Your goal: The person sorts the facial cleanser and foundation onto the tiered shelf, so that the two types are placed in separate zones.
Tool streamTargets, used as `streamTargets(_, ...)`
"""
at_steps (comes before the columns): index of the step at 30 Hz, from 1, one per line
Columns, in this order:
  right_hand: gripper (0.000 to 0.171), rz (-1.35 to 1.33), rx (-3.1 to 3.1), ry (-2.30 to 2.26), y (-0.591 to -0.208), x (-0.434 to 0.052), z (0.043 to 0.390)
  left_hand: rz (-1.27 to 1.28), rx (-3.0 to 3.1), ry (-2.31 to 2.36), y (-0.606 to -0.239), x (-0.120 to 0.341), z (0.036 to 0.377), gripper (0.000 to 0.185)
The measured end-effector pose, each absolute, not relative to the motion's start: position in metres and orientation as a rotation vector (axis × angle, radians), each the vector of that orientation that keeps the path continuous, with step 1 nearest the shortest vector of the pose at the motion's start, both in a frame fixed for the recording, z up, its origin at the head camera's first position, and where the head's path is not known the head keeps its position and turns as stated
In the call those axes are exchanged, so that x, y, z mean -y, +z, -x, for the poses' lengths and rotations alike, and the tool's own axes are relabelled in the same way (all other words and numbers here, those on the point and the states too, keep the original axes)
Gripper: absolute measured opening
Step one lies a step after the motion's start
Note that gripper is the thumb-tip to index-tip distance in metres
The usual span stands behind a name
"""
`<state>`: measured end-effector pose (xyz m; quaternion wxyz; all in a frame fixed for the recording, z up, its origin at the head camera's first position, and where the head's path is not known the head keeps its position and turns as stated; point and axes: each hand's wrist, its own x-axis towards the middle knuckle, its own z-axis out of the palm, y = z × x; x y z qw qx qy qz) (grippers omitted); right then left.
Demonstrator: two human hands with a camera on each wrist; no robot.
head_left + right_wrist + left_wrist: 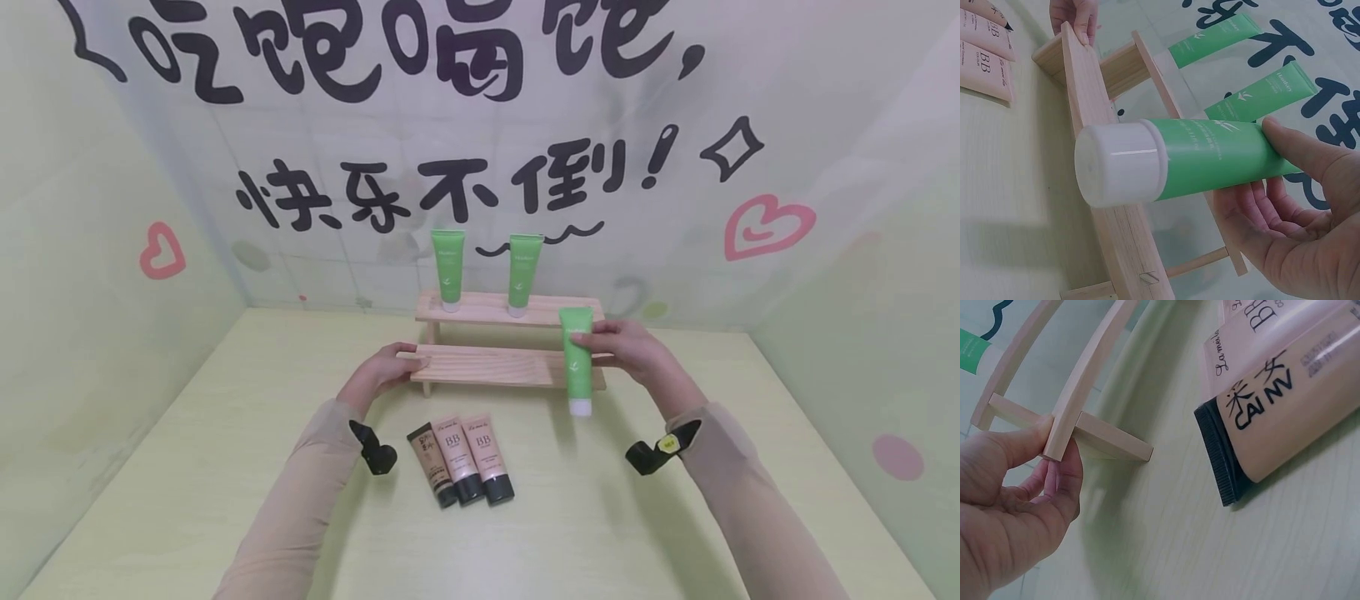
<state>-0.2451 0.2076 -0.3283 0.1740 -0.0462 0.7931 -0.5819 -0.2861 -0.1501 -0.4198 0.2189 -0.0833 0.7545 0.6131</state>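
Observation:
My right hand (630,346) grips a green tube (1216,156) with a white cap, held upright, cap down, in front of the right end of a two-tier wooden stand (487,367). At the stand's left end, my left hand (386,367) pinches the lower shelf (1075,394) between thumb and fingers. Two more green tubes, a left one (449,271) and a right one (523,275), stand on their caps on the upper shelf (483,307).
In front of the stand, a tan tube (431,462) and two pink BB tubes, one in the middle (457,458) and one at the right (487,458), lie side by side on the table (570,517). Behind rises a printed wall sheet (360,267) with black lettering.

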Motion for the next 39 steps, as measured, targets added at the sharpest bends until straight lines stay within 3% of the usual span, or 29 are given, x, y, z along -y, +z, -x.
streamTargets(39,0.062,0.017,-2.307,-1.767,-0.300,-0.215,0.274,0.254,-2.102,1.671,-0.417,0.150,0.283,0.056)
